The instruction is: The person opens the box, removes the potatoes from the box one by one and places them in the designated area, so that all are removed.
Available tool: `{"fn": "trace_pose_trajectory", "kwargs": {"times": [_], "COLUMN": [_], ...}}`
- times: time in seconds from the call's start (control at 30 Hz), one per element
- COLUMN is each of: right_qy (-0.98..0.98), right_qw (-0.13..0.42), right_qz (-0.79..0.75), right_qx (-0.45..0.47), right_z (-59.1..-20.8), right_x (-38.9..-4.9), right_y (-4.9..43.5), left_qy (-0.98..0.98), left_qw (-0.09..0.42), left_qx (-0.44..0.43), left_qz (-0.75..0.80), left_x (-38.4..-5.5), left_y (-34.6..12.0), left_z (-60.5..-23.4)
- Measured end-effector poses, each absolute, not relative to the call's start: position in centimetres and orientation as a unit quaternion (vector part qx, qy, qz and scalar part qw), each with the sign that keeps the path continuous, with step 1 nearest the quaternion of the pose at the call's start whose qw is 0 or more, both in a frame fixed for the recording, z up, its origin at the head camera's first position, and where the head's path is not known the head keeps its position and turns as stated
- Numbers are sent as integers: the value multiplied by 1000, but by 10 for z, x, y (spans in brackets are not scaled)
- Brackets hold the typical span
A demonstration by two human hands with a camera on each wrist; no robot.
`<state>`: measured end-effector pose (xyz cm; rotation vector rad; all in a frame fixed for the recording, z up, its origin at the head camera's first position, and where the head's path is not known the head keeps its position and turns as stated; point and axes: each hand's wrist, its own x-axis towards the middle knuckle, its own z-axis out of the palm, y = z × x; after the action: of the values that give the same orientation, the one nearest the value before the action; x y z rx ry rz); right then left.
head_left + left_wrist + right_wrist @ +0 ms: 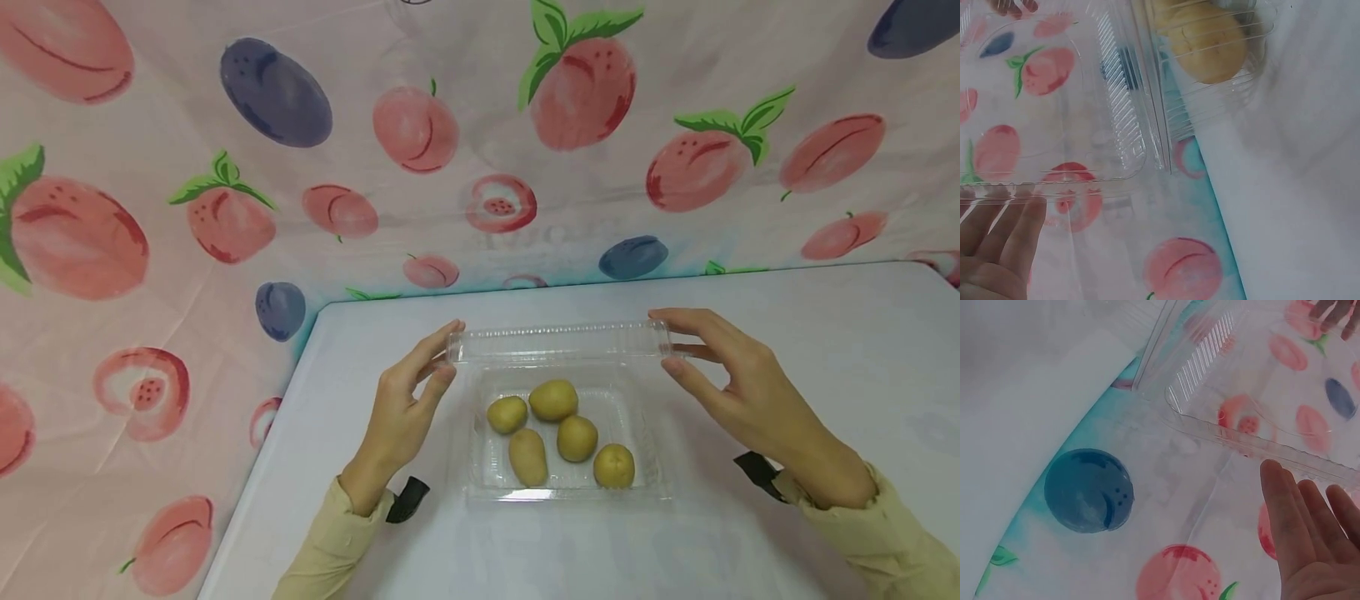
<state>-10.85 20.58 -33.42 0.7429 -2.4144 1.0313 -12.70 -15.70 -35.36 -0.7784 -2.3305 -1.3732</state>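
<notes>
A clear plastic clamshell box [555, 492] lies on the white table with several small yellow potatoes [577, 439] in its base. Its hinged lid [558, 340] stands raised at the far side, seen nearly edge-on from above. My left hand [408, 400] is at the lid's left end, fingers extended to its rim and thumb lower down. At the opposite end is my right hand [738, 387], its fingertips right at the rim and the thumb by the near corner. Both wrist views show straight fingers [1019, 237] along the lid's side edges.
The white table [810, 350] spreads out around the box. Behind it and to the left hangs a pink cloth [442, 50] printed with peaches and blue fruit. A dark strap end [407, 500] sticks out at my left cuff.
</notes>
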Motion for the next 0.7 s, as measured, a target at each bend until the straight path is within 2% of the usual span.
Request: {"fn": "trace_pose_trajectory", "kwargs": {"times": [0.43,0.7], "right_qy": [-868,-863], "right_qw": [200,178], "right_qz": [383,403], "right_qx": [246,247], "right_z": [-344,-351], "right_x": [-118,-125], "right_y": [208,208], "left_qy": [-821,-829], "left_qw": [164,151], "left_qx": [-249,-227], "left_qz": [-487,-488], "left_x": [-132,-137], "left_y": [-159,-159], "left_z": [-361,-365]}}
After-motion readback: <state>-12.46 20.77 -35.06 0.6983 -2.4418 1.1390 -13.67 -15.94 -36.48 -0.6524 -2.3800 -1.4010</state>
